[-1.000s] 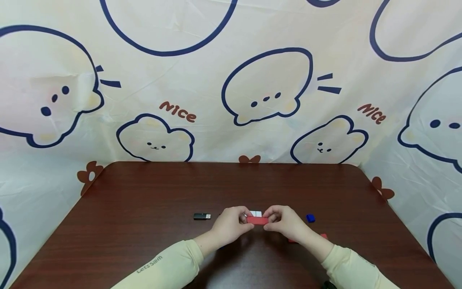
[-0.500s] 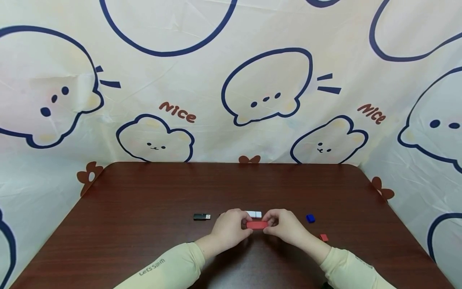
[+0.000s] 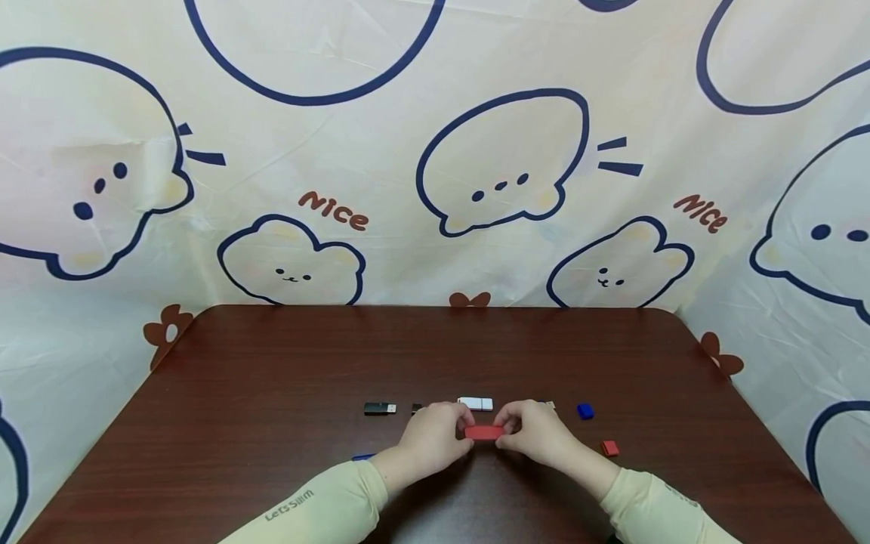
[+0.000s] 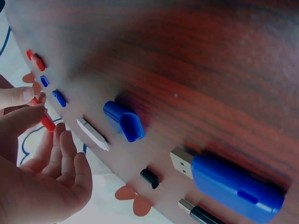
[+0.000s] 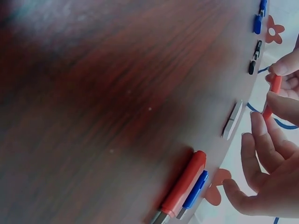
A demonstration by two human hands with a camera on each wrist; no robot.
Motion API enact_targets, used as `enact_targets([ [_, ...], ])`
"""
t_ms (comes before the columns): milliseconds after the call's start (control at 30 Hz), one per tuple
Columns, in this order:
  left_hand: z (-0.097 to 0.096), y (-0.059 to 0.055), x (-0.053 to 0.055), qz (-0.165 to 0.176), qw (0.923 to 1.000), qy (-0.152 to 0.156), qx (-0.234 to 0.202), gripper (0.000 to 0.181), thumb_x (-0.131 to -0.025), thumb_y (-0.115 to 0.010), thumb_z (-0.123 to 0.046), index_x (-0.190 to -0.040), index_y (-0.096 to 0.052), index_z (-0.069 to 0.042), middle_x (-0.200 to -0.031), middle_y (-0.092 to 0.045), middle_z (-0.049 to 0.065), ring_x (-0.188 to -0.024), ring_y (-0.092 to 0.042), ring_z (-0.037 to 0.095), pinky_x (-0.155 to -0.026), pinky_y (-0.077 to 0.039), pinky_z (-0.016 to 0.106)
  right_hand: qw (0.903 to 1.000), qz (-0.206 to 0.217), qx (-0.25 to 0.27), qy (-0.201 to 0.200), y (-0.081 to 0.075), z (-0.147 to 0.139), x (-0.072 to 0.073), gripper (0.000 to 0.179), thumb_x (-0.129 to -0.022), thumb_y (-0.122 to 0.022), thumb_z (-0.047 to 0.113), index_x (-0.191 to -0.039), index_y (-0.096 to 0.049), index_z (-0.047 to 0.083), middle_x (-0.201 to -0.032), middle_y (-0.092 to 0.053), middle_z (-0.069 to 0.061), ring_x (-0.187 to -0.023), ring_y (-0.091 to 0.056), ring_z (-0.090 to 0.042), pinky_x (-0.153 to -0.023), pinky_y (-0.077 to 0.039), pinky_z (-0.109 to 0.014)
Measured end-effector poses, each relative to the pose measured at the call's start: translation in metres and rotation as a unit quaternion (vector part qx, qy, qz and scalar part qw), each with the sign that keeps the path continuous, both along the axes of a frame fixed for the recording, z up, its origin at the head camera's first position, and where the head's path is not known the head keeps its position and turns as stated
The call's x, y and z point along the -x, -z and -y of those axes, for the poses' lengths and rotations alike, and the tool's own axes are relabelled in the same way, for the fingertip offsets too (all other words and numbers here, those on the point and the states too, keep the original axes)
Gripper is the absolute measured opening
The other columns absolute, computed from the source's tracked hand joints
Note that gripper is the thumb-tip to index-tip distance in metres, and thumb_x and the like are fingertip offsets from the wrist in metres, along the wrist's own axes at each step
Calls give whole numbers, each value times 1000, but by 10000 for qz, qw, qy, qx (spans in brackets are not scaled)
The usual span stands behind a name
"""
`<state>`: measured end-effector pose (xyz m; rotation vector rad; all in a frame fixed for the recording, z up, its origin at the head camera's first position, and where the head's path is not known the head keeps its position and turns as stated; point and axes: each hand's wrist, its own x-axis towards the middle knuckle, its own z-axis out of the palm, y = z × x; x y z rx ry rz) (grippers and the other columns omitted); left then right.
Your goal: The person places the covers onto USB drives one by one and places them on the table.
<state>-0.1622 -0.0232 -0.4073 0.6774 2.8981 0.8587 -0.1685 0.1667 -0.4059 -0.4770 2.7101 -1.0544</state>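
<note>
Both hands hold a small red USB stick (image 3: pixel 484 433) level in front of the person, one at each end. My left hand (image 3: pixel 435 431) pinches its left end between thumb and fingers. The right end is pinched by my right hand (image 3: pixel 544 434). In the left wrist view the red stick (image 4: pixel 48 122) shows only partly between the fingers. A white USB stick (image 3: pixel 476 404) lies on the dark wooden table (image 3: pixel 435 355) just beyond the hands. A loose red cap (image 3: pixel 609 448) and a blue cap (image 3: pixel 585 411) lie to the right.
A black USB stick (image 3: pixel 378 409) and its black cap (image 4: pixel 150 178) lie on the left. Near the left forearm are a blue USB stick (image 4: pixel 238 186) and a blue cap (image 4: pixel 124 122). By the right hand lie an uncapped red stick (image 5: pixel 186 184) and a slim blue one (image 5: pixel 195 190).
Both hands have drawn the red stick slightly toward the person, keeping hold of it. The white USB stick, partly covered before, now shows whole.
</note>
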Motion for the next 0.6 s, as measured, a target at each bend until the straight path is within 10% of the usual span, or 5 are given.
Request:
enact_targets([
  [600, -6, 9, 0, 13, 9988, 159, 460, 10, -75, -73, -17, -84, -67, -15, -63, -53, -10, -56, -44, 2, -53, -35, 20, 9934, -607, -972, -61, 4, 4, -3, 15, -68, -78, 10, -71, -65, 15, -59, -59, 11, -55, -49, -2, -67, -36, -30],
])
